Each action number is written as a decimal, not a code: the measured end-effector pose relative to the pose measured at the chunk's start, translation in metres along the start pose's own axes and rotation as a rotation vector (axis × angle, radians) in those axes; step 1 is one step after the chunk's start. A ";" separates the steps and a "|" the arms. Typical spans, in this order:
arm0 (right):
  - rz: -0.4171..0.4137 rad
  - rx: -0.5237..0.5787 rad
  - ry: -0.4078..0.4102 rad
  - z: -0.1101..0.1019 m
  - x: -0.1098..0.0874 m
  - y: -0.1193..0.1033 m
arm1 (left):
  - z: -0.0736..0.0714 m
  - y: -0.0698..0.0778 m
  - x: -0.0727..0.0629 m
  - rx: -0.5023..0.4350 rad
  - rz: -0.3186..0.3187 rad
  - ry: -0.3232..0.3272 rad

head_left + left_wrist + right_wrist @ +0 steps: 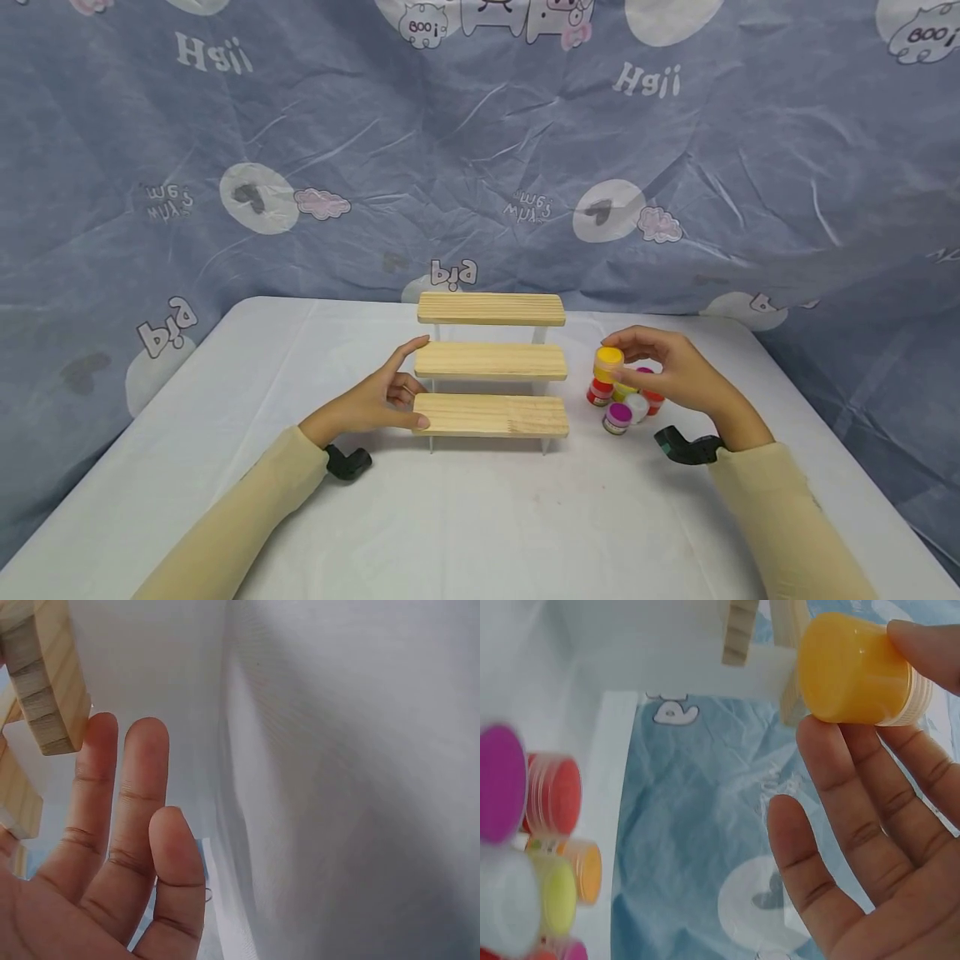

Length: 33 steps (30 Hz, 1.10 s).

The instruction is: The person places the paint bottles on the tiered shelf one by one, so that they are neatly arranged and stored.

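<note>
On my feed, the table [465, 533] bears a three-tier rack [491, 361]; the left hand [378, 400] lies loosely spread against its left end, thumb on the lowest plank [480, 415], not wrapped round it. The right hand [667, 367] pinches the yellow jar [608, 364] between thumb and fingers, right of the rack, above the clustered jars [636, 407]. For a sound lift, I judge, the pinch should be even and the jar clear its neighbours before travelling sideways, the left hand steadying the rack. In the head view it seems to sit on a red jar [598, 392]; the right wrist view shows a gap, and an orange jar [589, 871] I cannot make out from above.
</note>
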State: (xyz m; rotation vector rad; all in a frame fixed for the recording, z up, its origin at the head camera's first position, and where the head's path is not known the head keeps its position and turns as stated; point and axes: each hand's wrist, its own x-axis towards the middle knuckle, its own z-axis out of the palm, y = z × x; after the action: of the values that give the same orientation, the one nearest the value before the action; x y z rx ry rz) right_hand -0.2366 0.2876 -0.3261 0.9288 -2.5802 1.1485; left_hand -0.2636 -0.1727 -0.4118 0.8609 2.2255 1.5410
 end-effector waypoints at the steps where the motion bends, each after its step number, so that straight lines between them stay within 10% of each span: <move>1: -0.001 0.004 -0.004 0.001 0.001 -0.001 | 0.000 0.001 0.000 -0.002 -0.002 0.000; 33: 0.070 0.330 0.084 0.045 0.083 -0.037 | 0.001 0.000 0.000 -0.021 -0.003 -0.003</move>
State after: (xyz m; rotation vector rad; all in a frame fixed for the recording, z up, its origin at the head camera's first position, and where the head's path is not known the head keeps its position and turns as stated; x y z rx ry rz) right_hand -0.2764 0.1973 -0.3023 0.8327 -2.4165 1.6310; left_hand -0.2633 -0.1720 -0.4123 0.8532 2.2035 1.5581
